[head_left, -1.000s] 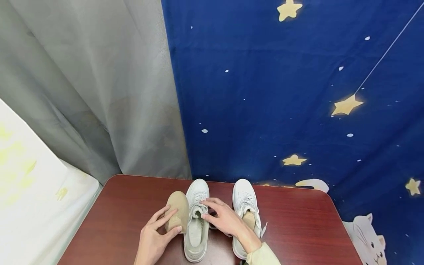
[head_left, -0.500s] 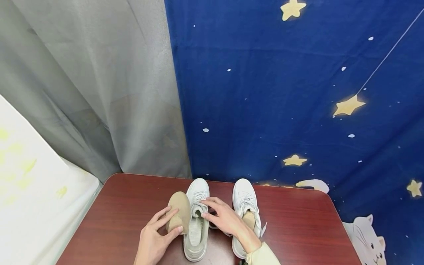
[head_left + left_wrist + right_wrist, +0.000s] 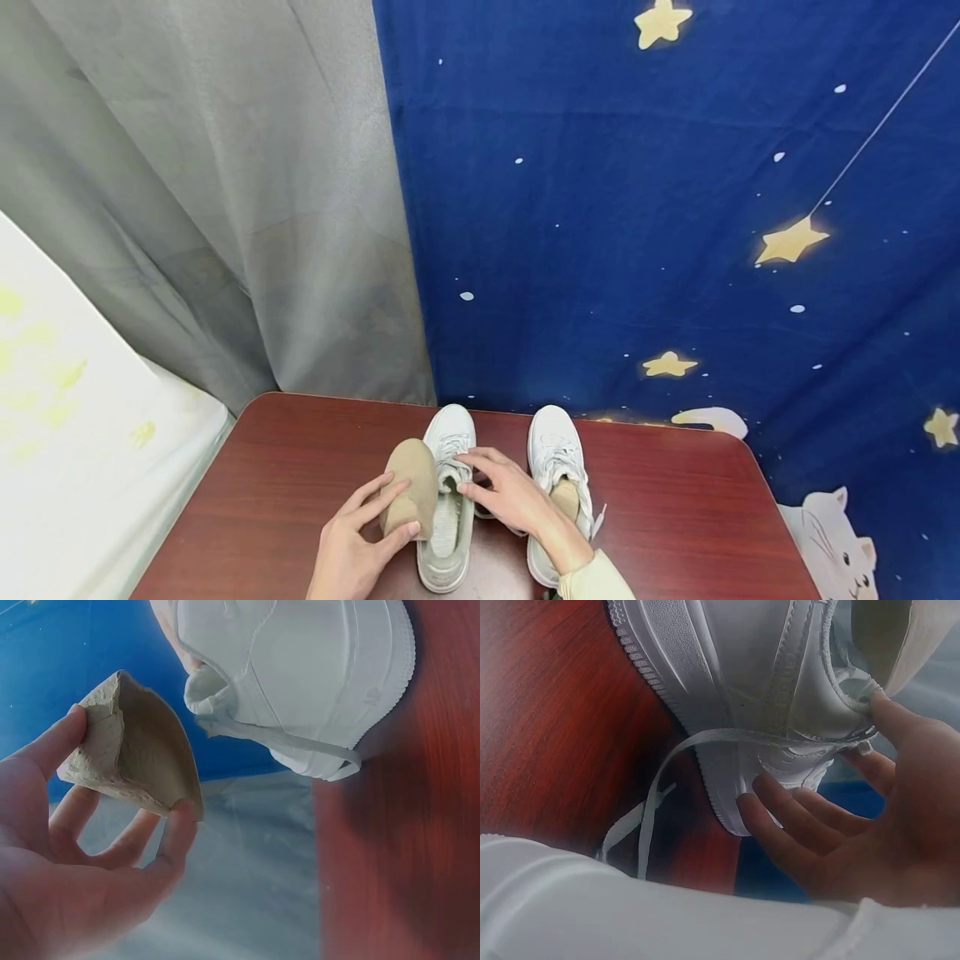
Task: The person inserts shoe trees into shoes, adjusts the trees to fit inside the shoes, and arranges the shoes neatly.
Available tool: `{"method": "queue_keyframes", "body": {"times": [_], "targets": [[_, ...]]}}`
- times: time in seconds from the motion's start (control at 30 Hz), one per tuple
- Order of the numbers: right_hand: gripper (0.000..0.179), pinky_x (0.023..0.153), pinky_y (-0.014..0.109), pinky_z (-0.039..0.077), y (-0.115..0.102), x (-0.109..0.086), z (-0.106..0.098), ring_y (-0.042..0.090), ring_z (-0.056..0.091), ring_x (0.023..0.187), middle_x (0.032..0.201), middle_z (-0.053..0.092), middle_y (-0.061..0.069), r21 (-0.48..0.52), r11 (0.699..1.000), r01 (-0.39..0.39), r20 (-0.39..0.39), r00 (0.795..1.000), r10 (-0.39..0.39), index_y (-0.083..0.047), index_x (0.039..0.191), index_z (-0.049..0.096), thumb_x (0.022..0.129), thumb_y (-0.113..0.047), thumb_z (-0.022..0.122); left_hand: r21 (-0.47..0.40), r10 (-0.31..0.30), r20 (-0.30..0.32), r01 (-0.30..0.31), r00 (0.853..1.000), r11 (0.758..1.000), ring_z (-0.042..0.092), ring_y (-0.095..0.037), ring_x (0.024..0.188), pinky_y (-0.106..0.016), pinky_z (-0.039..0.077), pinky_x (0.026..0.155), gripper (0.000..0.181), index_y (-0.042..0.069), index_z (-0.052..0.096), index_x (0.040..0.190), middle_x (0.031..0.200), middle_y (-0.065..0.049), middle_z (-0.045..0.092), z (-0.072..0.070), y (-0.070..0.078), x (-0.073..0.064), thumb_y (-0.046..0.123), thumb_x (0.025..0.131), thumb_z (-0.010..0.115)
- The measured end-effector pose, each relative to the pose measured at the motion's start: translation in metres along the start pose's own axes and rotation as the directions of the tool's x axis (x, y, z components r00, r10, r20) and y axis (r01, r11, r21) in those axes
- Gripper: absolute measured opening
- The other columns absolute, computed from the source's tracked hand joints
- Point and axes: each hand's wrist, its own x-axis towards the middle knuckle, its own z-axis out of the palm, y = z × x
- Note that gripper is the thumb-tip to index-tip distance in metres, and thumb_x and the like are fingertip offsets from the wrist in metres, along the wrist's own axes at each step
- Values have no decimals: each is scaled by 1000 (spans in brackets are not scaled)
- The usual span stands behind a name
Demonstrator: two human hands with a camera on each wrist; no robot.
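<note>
My left hand [image 3: 358, 533] grips a beige moulded-pulp shoe insert [image 3: 414, 482] by its edges, thumb on one side and fingers on the other. In the left wrist view the hollow inner side of the insert [image 3: 154, 742] shows. It hangs beside and slightly over the left edge of a white sneaker [image 3: 452, 427], whose heel and inner sole are visible. My right hand [image 3: 512, 496] pinches that sneaker's tongue [image 3: 853, 688] at the opening, its other fingers against or close to the side and laces. A loose lace [image 3: 656, 802] trails from the shoe in the right wrist view.
A second white sneaker [image 3: 553, 429] stands to the right, partly behind my right forearm, with another beige insert [image 3: 566, 498] inside it. Both shoes are on a dark red table [image 3: 675, 500]. A grey curtain [image 3: 315, 250] and a blue starry curtain [image 3: 562, 250] hang behind.
My left hand has shifted slightly right and towards me with the shoe insert, bringing it over the sneaker's edge. The right hand stays at the tongue.
</note>
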Motion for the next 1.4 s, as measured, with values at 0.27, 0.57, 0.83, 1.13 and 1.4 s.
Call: {"method": "queue_keyframes", "body": {"times": [0.27, 0.57, 0.83, 1.13, 1.4], "targets": [[45, 83, 26, 47, 0, -1, 0, 12, 60, 98, 134, 43, 0, -7, 1000, -10, -2, 1000, 10, -28, 132, 47, 90, -45, 49, -13, 67, -32, -67, 997, 998, 54, -15, 110, -13, 35, 86, 48, 36, 67, 108, 118, 14, 57, -1, 2, -5, 40, 62, 81], [45, 83, 28, 47, -1, -2, 1, 12, 60, 98, 134, 44, 0, -7, 1000, 2, 3, 1000, -2, -27, 133, 47, 91, -43, 49, 18, 114, 3, -115, 993, 993, 56, -13, 106, -8, 36, 83, 51, 36, 66, 110, 120, 13, 57, 1, 2, -11, 41, 62, 80], [45, 82, 27, 47, 0, -2, 0, 12, 60, 98, 134, 43, 2, -1, 1000, -3, -1, 1000, 3, -27, 133, 47, 91, -44, 48, 48, 47, 23, -48, 999, 998, 56, -9, 106, -31, 48, 80, 49, 41, 66, 107, 116, 17, 58, 0, 9, -16, 45, 61, 80], [44, 83, 28, 47, 0, -1, 0, 11, 60, 98, 134, 43, 2, -15, 1000, -10, 3, 1000, 10, -28, 133, 47, 92, -45, 46, 41, 11, 37, -13, 999, 999, 57, -6, 103, -26, 48, 81, 47, 43, 66, 104, 114, 21, 58, -1, 15, -20, 48, 60, 79], [42, 85, 29, 46, 0, -2, -1, 8, 58, 100, 136, 42, -1, -42, 998, -45, 11, 999, 45, -32, 133, 46, 93, -45, 44, 3, 46, 31, -46, 998, 999, 58, -7, 101, -5, 37, 80, 48, 41, 67, 104, 112, 19, 59, 0, 14, -25, 44, 59, 82]]}}
